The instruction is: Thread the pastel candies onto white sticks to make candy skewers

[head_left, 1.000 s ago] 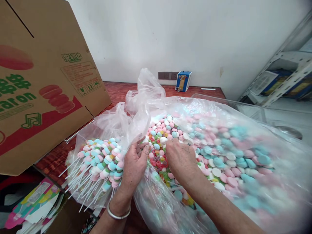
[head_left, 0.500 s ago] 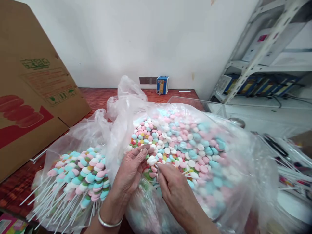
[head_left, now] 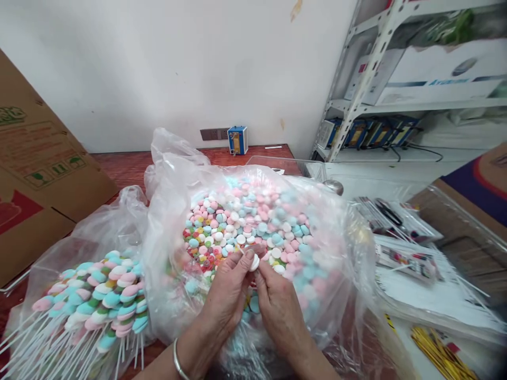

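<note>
My left hand (head_left: 229, 282) pinches a white marshmallow (head_left: 254, 263) between thumb and fingers. Right below that piece, my right hand (head_left: 279, 295) is closed, its thumb and index fingertip pressed together; what they hold is hidden. Both hands meet over a large clear plastic bag (head_left: 166, 221), spread open. Inside lie many loose pink, blue and white marshmallows (head_left: 262, 228), with small red, yellow and green ring candies (head_left: 209, 258) at the left. Marshmallow skewers (head_left: 106, 295) on white sticks are piled to my left, on a smaller plastic bag.
A cardboard box (head_left: 51, 174) stands at the left. Against the wall are a blue-and-white device (head_left: 238, 140) and a socket strip (head_left: 214, 134). White metal shelving (head_left: 358, 100) rises at the right, with packets (head_left: 407, 261) and gold twist ties (head_left: 439, 353) below.
My view has swung to the right, bringing more shelving and packets into sight. My hands have come together, and a white marshmallow now shows between their fingertips.
</note>
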A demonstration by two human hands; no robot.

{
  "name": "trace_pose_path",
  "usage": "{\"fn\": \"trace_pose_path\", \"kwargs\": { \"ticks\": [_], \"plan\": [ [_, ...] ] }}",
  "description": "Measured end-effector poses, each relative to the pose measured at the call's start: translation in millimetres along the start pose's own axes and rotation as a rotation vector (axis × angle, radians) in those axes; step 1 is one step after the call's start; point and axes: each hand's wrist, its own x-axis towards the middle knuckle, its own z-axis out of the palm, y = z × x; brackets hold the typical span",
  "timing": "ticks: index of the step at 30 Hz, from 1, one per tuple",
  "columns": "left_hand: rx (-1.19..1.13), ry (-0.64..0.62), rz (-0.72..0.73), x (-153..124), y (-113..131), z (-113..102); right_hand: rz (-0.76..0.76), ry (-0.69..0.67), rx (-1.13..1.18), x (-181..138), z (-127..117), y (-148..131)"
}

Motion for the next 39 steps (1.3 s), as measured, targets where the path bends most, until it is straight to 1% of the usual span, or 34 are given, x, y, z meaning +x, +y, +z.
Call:
{"fn": "trace_pose_path", "kwargs": {
  "ticks": [2, 3, 4, 5, 6, 8, 9, 10, 11, 13, 17, 20, 22, 24, 27, 28, 29, 31, 33, 35, 39],
  "plan": [
    [0.032, -0.057, -0.001, 6.1, -4.5, 5.2, 0.009, 0.031, -0.017, 6.8, -16.6, 1.1],
    [0.076, -0.086, 0.008, 10.8, -5.8, 7.5, 0.017, 0.053, -0.023, 9.9, -26.6, 2.1],
    [0.169, -0.115, 0.034, 16.5, -6.4, 9.5, 0.027, 0.081, -0.029, 12.4, -37.1, 3.6],
    [0.317, -0.138, 0.092, 23.0, -6.6, 11.4, 0.042, 0.115, -0.037, 14.0, -47.5, 5.7],
    [0.51, -0.153, 0.184, 30.1, -6.7, 13.0, 0.061, 0.159, -0.048, 14.7, -57.2, 8.4],
    [0.957, -0.18, 0.423, 44.4, -7.5, 15.8, 0.094, 0.221, -0.068, 13.0, -72.4, 14.9],
    [1.148, -0.193, 0.53, 50.9, -8.7, 17.0, 0.104, 0.24, -0.074, 11.0, -77.4, 18.4],
    [1.291, -0.201, 0.611, 56.7, -10.4, 18.3, 0.109, 0.247, -0.076, 8.4, -80.5, 21.8],
    [1.384, -0.202, 0.655, 61.4, -12.7, 19.7, 0.114, 0.248, -0.076, 5.5, -81.9, 24.8],
    [1.444, -0.193, 0.661, 68.1, -17.8, 22.5, 0.132, 0.239, -0.072, -0.3, -81.5, 29.0],
    [1.358, -0.157, 0.615, 73.9, -21.7, 26.2, 0.145, 0.211, -0.069, -9.9, -77.0, 32.0],
    [1.285, -0.128, 0.583, 74.1, -14.4, 24.2, 0.14, 0.181, -0.085, -17.4, -75.4, 33.6],
    [1.218, -0.132, 0.538, 71.4, -6.9, 20.3, 0.146, 0.13, -0.063, -23.3, -74.6, 33.8],
    [1.0, -0.154, 0.412, 66.0, 0.3, 15.1, 0.134, 0.064, -0.001, -29.0, -73.5, 31.9],
    [0.502, -0.161, 0.149, 55.1, 7.6, 8.5, 0.13, -0.027, 0.127, -34.8, -71.6, 25.1],
    [0.382, -0.16, 0.089, 51.5, 9.1, 7.2, 0.143, -0.053, 0.17, -35.7, -71.0, 22.5],
    [0.32, -0.162, 0.059, 48.4, 10.3, 6.4, 0.159, -0.078, 0.207, -36.0, -70.6, 20.2],
    [0.27, -0.168, 0.039, 43.7, 11.9, 6.3, 0.177, -0.116, 0.256, -35.4, -70.2, 16.6],
    [0.258, -0.161, 0.034, 41.0, 12.8, 7.0, 0.17, -0.124, 0.272, -34.2, -70.4, 14.8],
    [0.262, -0.151, 0.022, 39.9, 13.0, 7.2, 0.171, -0.126, 0.279, -33.5, -70.9, 14.3],
    [0.286, -0.152, 0.013, 40.0, 10.7, 4.7, 0.228, -0.163, 0.328, -34.8, -70.2, 14.8]
  ]
}}
